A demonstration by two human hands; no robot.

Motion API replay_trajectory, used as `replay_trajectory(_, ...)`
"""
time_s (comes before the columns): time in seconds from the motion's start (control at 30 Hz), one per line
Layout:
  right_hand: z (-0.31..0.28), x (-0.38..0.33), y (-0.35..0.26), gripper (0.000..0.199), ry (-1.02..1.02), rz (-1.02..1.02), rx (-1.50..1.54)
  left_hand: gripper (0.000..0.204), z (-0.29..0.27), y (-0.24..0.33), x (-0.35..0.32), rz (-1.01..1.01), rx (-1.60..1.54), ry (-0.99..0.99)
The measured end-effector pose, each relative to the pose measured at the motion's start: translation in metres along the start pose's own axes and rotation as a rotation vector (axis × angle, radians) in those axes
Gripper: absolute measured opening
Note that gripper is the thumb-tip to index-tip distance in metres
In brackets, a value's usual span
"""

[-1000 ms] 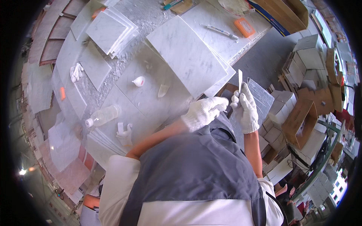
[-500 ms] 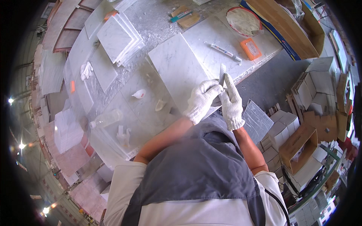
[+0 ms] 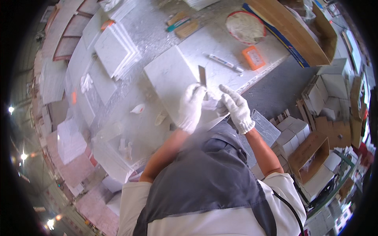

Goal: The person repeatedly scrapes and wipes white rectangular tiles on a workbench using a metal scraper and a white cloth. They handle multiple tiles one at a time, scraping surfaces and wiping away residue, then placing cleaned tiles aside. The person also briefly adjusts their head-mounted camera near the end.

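Both of my hands wear white gloves and meet over the near edge of a white marble slab on the stone worktable. My left hand grips a thin flat metal blade that stands upright above the fingers. My right hand touches a small whitish wad pressed against the base of the blade, its index finger stretched out.
A stack of white tiles lies to the far left. A white tube, an orange box and a red-rimmed round tub sit beyond the slab. Cardboard boxes and loose slabs crowd the floor at right.
The view has swung so the table fills more of the frame. My hands stayed together on the blade and moved from the table's edge to over the marble slab.
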State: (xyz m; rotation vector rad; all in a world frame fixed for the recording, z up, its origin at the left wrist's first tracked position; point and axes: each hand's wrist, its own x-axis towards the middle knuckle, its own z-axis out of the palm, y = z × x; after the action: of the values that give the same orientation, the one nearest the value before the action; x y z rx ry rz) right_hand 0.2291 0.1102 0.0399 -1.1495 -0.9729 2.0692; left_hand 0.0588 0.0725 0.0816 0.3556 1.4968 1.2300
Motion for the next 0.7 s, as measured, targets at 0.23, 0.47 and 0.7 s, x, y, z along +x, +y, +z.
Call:
replay_trajectory(0.23, -0.013, 0.008, -0.015, 0.034, 0.065, 0.040, -0.012, 0.039, -0.001, -0.004, 0.006, -0.035, -0.012, -0.039)
replay_trajectory(0.47, -0.019, 0.001, -0.006, 0.029, 0.148, -0.107, -0.304, 0.032, -0.010, -0.019, 0.011, -0.021, 0.086, -0.074)
replay_trajectory(0.7, -0.015, -0.014, -0.004, 0.032, 0.062, -0.007, -0.108, 0.026, -0.012, -0.028, 0.020, 0.009, -0.030, -0.102)
